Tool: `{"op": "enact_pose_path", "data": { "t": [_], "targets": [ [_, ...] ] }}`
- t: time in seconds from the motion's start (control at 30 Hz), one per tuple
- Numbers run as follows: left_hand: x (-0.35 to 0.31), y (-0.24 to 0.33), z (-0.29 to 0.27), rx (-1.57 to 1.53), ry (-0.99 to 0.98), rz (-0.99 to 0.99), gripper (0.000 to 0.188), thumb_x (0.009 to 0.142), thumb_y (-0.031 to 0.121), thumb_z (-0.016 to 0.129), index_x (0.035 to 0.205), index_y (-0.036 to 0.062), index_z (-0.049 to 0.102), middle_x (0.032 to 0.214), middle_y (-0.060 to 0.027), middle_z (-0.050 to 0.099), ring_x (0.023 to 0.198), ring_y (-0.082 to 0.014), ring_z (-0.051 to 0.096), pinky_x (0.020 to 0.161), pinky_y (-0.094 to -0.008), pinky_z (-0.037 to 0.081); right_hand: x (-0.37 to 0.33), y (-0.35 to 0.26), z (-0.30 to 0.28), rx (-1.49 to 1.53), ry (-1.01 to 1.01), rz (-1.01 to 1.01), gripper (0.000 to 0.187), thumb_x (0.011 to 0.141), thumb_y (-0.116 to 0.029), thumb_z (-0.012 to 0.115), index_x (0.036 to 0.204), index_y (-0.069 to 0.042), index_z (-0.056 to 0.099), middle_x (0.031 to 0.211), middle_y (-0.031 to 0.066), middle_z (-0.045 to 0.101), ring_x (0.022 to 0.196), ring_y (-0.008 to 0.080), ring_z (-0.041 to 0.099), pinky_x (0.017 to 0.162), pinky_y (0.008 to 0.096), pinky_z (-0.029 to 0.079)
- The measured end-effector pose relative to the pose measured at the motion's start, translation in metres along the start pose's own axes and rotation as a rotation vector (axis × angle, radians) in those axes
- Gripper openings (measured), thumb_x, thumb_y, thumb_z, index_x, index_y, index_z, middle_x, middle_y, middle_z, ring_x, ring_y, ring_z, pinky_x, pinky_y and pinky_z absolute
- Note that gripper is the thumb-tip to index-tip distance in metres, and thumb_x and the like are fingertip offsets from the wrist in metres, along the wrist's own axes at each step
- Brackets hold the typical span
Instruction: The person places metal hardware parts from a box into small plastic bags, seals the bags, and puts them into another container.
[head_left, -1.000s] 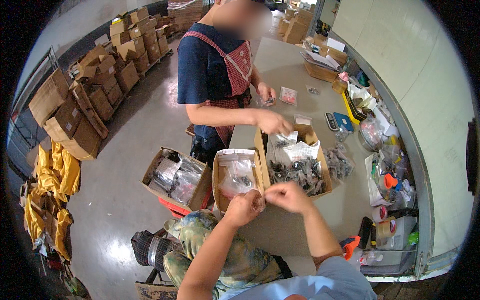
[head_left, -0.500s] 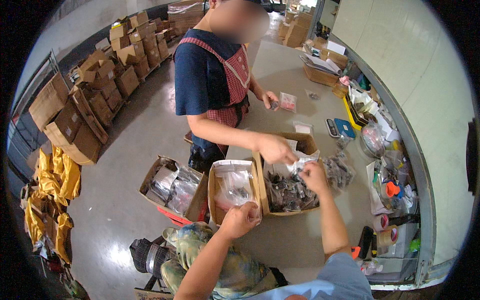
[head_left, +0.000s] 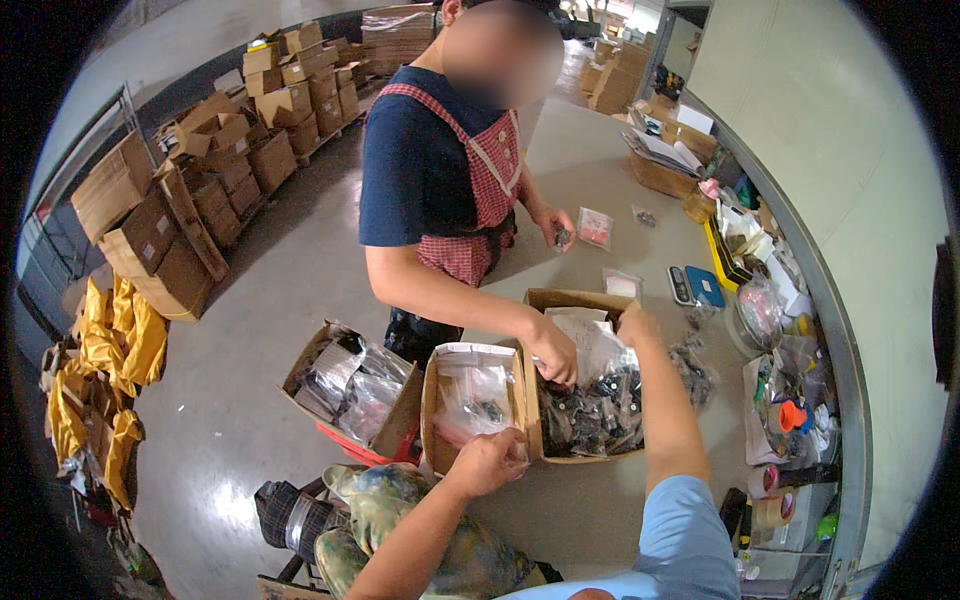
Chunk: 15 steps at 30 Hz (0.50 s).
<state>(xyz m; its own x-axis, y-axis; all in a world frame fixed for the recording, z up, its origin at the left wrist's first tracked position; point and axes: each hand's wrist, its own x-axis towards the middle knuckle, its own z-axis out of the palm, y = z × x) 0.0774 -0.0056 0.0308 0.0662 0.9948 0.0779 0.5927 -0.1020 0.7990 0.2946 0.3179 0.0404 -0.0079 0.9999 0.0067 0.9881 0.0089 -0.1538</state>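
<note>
My left hand (head_left: 488, 462) is closed at the near right corner of the middle cardboard box (head_left: 430, 425), pinching a clear plastic bag (head_left: 519, 454). In that box lie clear bags (head_left: 470, 395), some with small dark parts. Further right stands a larger cardboard box (head_left: 533, 420) full of bagged dark parts (head_left: 595, 410). My right hand (head_left: 636, 326), smeared by motion, is over its far right side, beside a whitish sheet (head_left: 590, 340); its fingers cannot be made out. A co-worker's hand (head_left: 556, 355) dips into the same box; their other hand (head_left: 556, 228) holds small dark parts.
Left of the middle box, another box (head_left: 300, 375) of bagged parts sits on something red. On the table (head_left: 570, 140) are small packets (head_left: 595, 228), a blue scale (head_left: 706, 288) and tape rolls (head_left: 772, 508) along the right wall. Stacked cartons (head_left: 205, 170) line the far left.
My right hand has moved away from the bag by the co-worker's hand to the box's far right side. The co-worker's hand has gone lower into the box. My left hand stays by the middle box.
</note>
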Motion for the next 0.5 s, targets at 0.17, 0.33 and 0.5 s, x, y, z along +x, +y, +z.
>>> {"op": "enact_pose_path", "data": {
  "t": [0.17,0.33,0.5],
  "targets": [
    [-0.004,-0.001,-0.003,-0.013,-0.001,-0.001,0.039,0.072,0.022,0.072,0.103,0.0075,0.054,0.078,-0.0159,0.065,0.075,-0.0336,0.064,0.067,-0.0416,0.051,-0.012,-0.014,0.009,-0.4,-0.389,-0.178,0.026,0.076,-0.008,0.053,0.097,-0.005,0.068,0.11,0.018,0.062,0.103,0.0337,0.059,0.086,0.0436,0.048],
    [-0.003,0.003,-0.004,-0.02,-0.021,-0.029,0.038,0.072,0.021,0.071,0.103,0.0069,0.054,0.078,-0.0158,0.065,0.075,-0.0337,0.064,0.068,-0.0419,0.051,-0.019,-0.008,0.011,-0.326,-0.282,-0.167,0.027,0.076,-0.008,0.053,0.099,-0.004,0.067,0.111,0.0172,0.062,0.103,0.0343,0.059,0.084,0.0421,0.049],
    [-0.006,0.001,-0.005,-0.057,0.001,-0.039,0.039,0.072,0.021,0.072,0.103,0.0064,0.054,0.08,-0.0149,0.065,0.076,-0.0327,0.065,0.068,-0.0404,0.051,-0.018,-0.008,0.013,-0.319,-0.362,-0.172,0.031,0.078,-0.011,0.052,0.107,-0.004,0.062,0.117,0.0196,0.058,0.107,0.0351,0.056,0.088,0.0423,0.046]
  ]
}}
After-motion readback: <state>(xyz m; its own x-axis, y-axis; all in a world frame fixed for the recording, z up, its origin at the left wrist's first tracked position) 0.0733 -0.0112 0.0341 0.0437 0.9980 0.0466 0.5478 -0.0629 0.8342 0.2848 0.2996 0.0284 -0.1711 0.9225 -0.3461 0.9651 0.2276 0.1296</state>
